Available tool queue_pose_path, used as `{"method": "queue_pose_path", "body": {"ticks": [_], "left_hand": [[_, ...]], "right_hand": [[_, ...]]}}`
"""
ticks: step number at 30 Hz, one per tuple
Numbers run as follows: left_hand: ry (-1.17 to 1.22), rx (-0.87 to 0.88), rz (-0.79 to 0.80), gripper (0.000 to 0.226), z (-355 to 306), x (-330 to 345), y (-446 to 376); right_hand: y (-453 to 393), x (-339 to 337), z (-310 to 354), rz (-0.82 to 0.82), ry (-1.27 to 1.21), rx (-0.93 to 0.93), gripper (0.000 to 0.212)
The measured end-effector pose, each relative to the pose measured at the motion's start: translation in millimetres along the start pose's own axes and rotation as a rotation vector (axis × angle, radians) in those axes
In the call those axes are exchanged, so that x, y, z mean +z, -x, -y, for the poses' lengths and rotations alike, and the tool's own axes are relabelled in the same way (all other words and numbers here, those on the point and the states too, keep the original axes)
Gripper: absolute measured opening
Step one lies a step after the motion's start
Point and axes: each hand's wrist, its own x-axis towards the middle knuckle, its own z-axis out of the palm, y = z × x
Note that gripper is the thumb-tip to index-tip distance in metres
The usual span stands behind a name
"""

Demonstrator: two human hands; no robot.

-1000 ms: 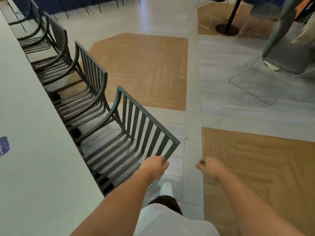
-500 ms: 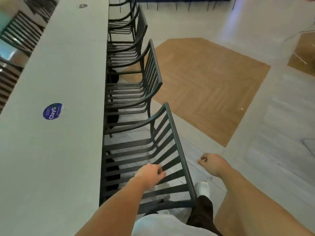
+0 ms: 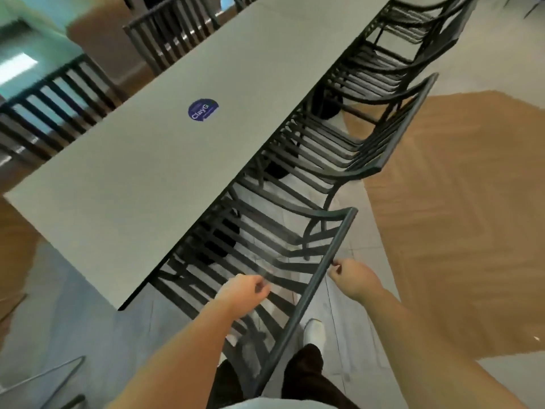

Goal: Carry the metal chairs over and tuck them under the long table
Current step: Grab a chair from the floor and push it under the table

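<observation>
Pushing chair (image 3: 298, 231) further under table (image 3: 165, 149). Right hand (image 3: 352, 277) pinching top rail; left hand (image 3: 244, 292) curled over slats, grip unclear. Keeping it straight, missing neighbour chair (image 3: 380, 137).

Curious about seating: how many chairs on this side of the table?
3: nearest chair at bottom, second chair beyond it, third chair near the top edge; more may be hidden.

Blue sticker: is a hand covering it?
No. The blue sticker lies bare on the long table, far from the left hand and the right hand.
</observation>
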Motion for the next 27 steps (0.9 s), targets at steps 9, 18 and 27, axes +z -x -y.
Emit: {"method": "queue_pose_path", "body": {"ticks": [9,18,27], "left_hand": [[0.165,-0.129,-0.107,0.036,-15.0,29.7,36.8],[0.301,-0.216,-0.197,0.029,-5.1,70.6,70.7],[0.436,-0.489,-0.244,0.063,-54.9,108.7,67.9]], "right_hand": [[-5.6,-27.9,9.7,-0.044,0.055,0.024,0.049],[4.4,-14.0,25.2,-0.146,0.449,-0.123,0.071],[-71.6,-31.9,16.1,0.080,0.946,-0.725,0.040]]}}
